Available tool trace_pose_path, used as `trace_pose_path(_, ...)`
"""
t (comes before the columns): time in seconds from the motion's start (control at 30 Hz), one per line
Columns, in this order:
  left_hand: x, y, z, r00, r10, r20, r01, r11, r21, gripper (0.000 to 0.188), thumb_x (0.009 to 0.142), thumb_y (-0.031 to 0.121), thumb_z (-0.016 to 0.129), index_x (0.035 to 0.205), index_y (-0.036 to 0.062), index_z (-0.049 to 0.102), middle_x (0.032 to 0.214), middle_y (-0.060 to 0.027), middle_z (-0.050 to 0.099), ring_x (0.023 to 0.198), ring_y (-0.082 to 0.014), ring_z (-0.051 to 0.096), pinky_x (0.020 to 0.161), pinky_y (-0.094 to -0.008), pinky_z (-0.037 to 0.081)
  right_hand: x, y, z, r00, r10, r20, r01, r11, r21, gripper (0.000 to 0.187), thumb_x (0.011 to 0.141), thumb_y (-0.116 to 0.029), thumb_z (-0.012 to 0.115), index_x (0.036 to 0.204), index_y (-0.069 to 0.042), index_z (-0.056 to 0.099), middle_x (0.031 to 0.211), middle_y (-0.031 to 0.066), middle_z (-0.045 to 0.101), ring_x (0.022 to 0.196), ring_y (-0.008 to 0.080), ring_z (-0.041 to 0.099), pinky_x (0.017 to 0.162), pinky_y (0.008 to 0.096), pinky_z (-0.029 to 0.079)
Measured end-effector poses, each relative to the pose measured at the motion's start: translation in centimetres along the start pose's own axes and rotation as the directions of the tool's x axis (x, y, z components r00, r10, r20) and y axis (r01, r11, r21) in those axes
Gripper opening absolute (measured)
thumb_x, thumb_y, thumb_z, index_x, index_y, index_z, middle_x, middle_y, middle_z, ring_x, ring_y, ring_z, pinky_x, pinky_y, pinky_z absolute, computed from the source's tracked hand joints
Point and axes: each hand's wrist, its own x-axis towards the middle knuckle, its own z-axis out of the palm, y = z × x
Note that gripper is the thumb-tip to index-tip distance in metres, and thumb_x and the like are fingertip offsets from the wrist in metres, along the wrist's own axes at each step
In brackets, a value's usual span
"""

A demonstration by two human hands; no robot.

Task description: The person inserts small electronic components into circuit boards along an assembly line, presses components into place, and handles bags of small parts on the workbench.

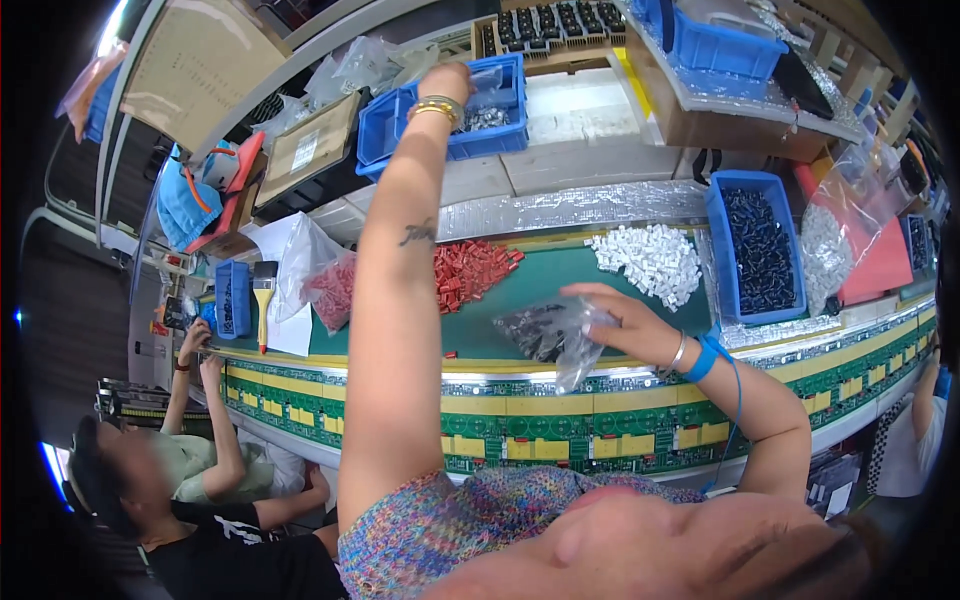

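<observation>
My left arm reaches far forward over the bench. My left hand (pixel 450 82) is at a blue bin (pixel 505 142) that holds small metallic parts and clear plastic; its fingers are turned away and hidden. Above the green work surface, my right hand (pixel 635 328) grips a clear plastic bag (pixel 572 365) with dark small parts inside. A blue wrist strap (pixel 705 358) with a cord is on my right wrist. Close by lie a pile of red parts (pixel 472 275), partly behind my left arm, and a pile of white parts (pixel 652 260).
A row of green circuit boards (pixel 560 425) with yellow components runs along the near edge. To the right stand a blue bin of black parts (pixel 752 250) and a bag of pale parts (pixel 825 250). A brush (pixel 263 305) lies at left, near another person (pixel 215 470).
</observation>
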Motion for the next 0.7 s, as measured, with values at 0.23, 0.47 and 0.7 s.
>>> trace_pose_path(0.23,-5.8,-2.2,-6.6,0.936,0.067,-0.347,-0.154,0.961,-0.230,0.029,0.077,0.035,0.064,0.095,0.0117,0.066,0.089,-0.0151,0.065,0.085,-0.0329,0.061,0.074,-0.0404,0.048,0.2,-2.5,-0.3,0.976,0.216,-0.003,-0.150,0.685,0.713,0.035,0.093,-0.021,0.047,0.122,-0.003,0.046,0.118,0.0089,0.054,0.107,0.0166,0.052,0.094,0.0299,0.039)
trace_pose_path(0.47,-12.6,-3.0,-13.1,0.914,0.121,-0.388,-0.291,0.861,-0.417,0.036,0.076,0.035,0.068,0.090,0.0027,0.066,0.074,-0.0103,0.065,0.066,-0.0197,0.061,0.063,-0.0321,0.046,5.0,-5.1,-5.2,0.957,0.132,-0.259,0.136,0.585,0.800,0.033,0.095,-0.025,0.040,0.119,-0.002,0.043,0.120,0.0139,0.051,0.110,0.0264,0.051,0.098,0.0489,0.040)
trace_pose_path(0.7,-23.3,-0.8,-11.6,0.956,0.011,0.293,0.250,0.490,-0.835,0.034,0.079,0.037,0.069,0.060,0.0128,0.054,0.055,0.0094,0.043,0.047,-0.0007,0.034,0.042,-0.0195,0.026,23.0,-0.8,-15.1,0.926,-0.112,-0.360,0.367,0.491,0.791,0.022,0.094,-0.021,0.043,0.106,-0.004,0.050,0.099,0.0091,0.056,0.093,0.0220,0.056,0.085,0.0392,0.048)
